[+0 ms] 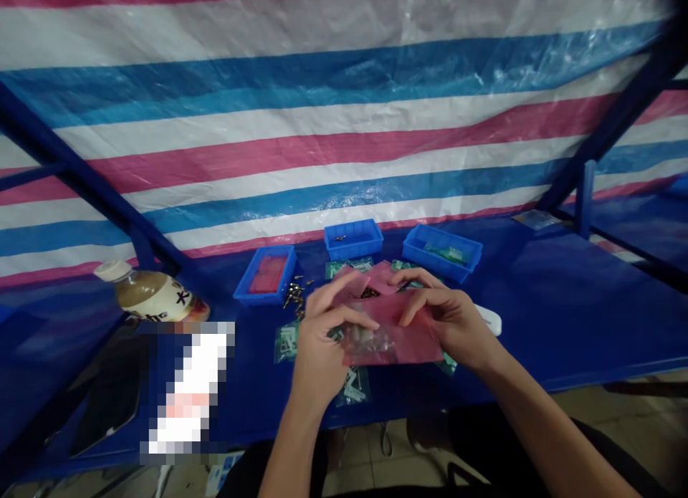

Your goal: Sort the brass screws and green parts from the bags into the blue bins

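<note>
A pink translucent bag (pixel 398 340) is held between my two hands above the blue table. My left hand (pixel 327 333) grips its left side, thumb and fingers on the film. On the right, my right hand (pixel 446 315) pinches the bag's upper part. The bag's mouth looks parted, and small dark pieces show in it; its lower part holds something pale that I cannot make out. Around and below the bag lie small green-tinted packets (pixel 353 387) with white pieces. Loose brass-coloured screws (pixel 294 295) are scattered left of my left hand.
Three blue bins stand behind: one with pink bags (pixel 267 274), one with a few small parts (pixel 353 240), one with green packets (pixel 443 253). A bottle (pixel 155 295) lies tilted at the left, near a dark flat object (pixel 107 398). A white object (pixel 490 320) is partly behind my right hand.
</note>
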### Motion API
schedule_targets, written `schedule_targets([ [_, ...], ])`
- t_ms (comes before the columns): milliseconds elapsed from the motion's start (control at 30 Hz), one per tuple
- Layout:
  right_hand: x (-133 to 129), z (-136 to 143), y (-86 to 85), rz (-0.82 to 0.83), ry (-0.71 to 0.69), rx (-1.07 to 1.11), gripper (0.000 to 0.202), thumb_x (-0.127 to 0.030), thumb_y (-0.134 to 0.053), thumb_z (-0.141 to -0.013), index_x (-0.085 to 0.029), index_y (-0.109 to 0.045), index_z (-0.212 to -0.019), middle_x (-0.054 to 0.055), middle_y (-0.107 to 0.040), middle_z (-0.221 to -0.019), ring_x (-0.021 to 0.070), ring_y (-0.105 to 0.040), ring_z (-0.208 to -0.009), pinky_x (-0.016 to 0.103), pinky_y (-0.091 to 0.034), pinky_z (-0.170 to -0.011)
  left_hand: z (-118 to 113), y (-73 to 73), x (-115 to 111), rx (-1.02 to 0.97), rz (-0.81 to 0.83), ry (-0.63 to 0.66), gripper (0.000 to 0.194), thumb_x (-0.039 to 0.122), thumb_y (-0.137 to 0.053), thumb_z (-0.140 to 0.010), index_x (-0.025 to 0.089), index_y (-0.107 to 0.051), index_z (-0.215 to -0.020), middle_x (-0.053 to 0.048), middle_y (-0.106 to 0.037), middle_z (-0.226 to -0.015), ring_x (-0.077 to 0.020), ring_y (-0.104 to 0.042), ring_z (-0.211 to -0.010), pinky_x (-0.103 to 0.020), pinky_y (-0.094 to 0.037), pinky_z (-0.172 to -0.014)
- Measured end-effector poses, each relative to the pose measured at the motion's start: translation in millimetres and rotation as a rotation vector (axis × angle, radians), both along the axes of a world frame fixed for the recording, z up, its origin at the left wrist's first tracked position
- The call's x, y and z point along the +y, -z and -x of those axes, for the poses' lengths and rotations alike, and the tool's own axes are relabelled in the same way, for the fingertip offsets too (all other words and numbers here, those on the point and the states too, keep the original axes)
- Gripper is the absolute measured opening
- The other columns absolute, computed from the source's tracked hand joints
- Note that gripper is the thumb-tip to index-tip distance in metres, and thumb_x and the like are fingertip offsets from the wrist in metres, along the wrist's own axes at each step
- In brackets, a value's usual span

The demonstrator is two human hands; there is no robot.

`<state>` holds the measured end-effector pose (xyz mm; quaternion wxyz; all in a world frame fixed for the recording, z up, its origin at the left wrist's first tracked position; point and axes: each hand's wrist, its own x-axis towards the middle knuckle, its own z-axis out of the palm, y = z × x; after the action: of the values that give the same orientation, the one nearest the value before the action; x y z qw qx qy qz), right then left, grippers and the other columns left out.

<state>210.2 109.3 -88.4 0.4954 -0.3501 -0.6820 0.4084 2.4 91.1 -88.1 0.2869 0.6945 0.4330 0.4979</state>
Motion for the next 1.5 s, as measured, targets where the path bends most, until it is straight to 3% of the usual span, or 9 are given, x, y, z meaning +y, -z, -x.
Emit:
schedule_targets([
  [133,1.9,-3.3,-2.3,-0.075,0.015,0.005,0.008,-0.023,-0.076,-0.077,-0.023,-0.073,-0.069,0.006,-0.053,-0.131,0.0263,-0.046,-0.127,0.041,-0.037,-0.107,3.0,-2.9,1.3,0.128,-0.153,-0.086,0.017,0.018,-0.072,-0.079,0.033,-0.077,-0.076,0.002,-0.046,-0.145,-0.0278,-0.044,-0.125,-0.044,-0.045,-0.094],
  [233,1.0,-2.3,0.3,-0.06,0.019,0.059,0.008,-0.024,-0.075,-0.077,-0.023,-0.072,-0.07,0.005,-0.053,-0.135,0.0259,-0.048,-0.126,0.039,-0.04,-0.105,0.3,-4.1,0.3,0.079,-0.101,-0.054,0.015,0.019,-0.072,-0.079,0.033,-0.078,-0.082,-0.002,-0.061,-0.126,-0.0248,-0.053,-0.112,-0.039,-0.047,-0.09],
  [333,-2.6,2.4,3.7,0.112,0.0,0.132,0.007,-0.028,-0.073,-0.08,-0.022,-0.07,-0.082,0.006,-0.07,-0.1,0.0197,-0.065,-0.091,0.033,-0.052,-0.081,-5.2,-3.9,-1.6,-0.154,0.25,0.008,0.012,0.029,-0.072,-0.079,0.024,-0.076,-0.089,-0.005,-0.072,-0.088,-0.0192,-0.063,-0.081,-0.032,-0.05,-0.076],
  [467,-5.0,10.3,8.1,0.347,-0.025,0.167,0.021,-0.039,-0.069,-0.083,-0.019,-0.064,-0.087,0.001,-0.067,-0.065,0.011,-0.055,-0.049,0.024,-0.043,-0.049,-11.5,1.4,-1.6,-0.394,0.654,0.022,0.028,0.042,-0.069,-0.081,0.014,-0.07,-0.076,-0.003,-0.066,-0.063,-0.0106,-0.056,-0.055,-0.023,-0.045,-0.057],
  [633,-2.2,14.8,14.1,0.389,-0.043,0.144,0.025,-0.043,-0.066,-0.085,-0.018,-0.064,-0.084,0.001,-0.065,-0.067,0.0111,-0.054,-0.055,0.023,-0.04,-0.052,-11.3,9.9,2.6,-0.573,0.688,-0.042,0.03,0.042,-0.076,-0.074,0.014,-0.07,-0.085,-0.002,-0.067,-0.07,-0.0105,-0.059,-0.06,-0.021,-0.046,-0.056],
  [833,-7.6,27.6,23.3,0.489,-0.272,0.01,0.029,-0.044,-0.072,-0.078,-0.016,-0.066,-0.073,-0.001,-0.061,-0.068,0.0112,-0.051,-0.061,0.024,-0.041,-0.058,-12.0,8.8,5.1,-0.817,0.668,-0.112,0.035,0.038,-0.079,-0.072,0.014,-0.07,-0.095,-0.005,-0.071,-0.081,-0.0125,-0.063,-0.067,-0.022,-0.048,-0.062],
  [967,-7.7,30.2,20.5,0.509,-0.194,0.044,0.031,-0.046,-0.072,-0.076,-0.016,-0.067,-0.076,0.0,-0.063,-0.07,0.0126,-0.054,-0.063,0.025,-0.043,-0.059,-10.8,9.9,6.7,-0.759,0.647,-0.149,0.038,0.04,-0.079,-0.07,0.014,-0.07,-0.097,-0.003,-0.069,-0.076,-0.0106,-0.06,-0.061,-0.021,-0.046,-0.057],
  [1233,4.5,4.7,10.1,0.547,0.079,0.386,0.029,-0.045,-0.073,-0.077,-0.019,-0.062,-0.079,0.0,-0.062,-0.07,0.0116,-0.055,-0.058,0.025,-0.048,-0.058,-15.1,15.7,3.2,-0.4,0.741,0.008,0.029,0.039,-0.076,-0.073,0.012,-0.068,-0.079,-0.001,-0.063,-0.061,-0.0078,-0.051,-0.051,-0.019,-0.038,-0.051],
  [1500,4.5,1.6,14.4,0.417,0.126,0.252,0.029,-0.045,-0.07,-0.079,-0.018,-0.062,-0.076,-0.002,-0.059,-0.067,0.0115,-0.053,-0.059,0.024,-0.041,-0.055,-17.5,6.2,-2.0,-0.315,0.618,-0.03,0.03,0.042,-0.072,-0.077,0.014,-0.068,-0.089,0.001,-0.059,-0.062,-0.0098,-0.051,-0.055,-0.019,-0.038,-0.05],
])
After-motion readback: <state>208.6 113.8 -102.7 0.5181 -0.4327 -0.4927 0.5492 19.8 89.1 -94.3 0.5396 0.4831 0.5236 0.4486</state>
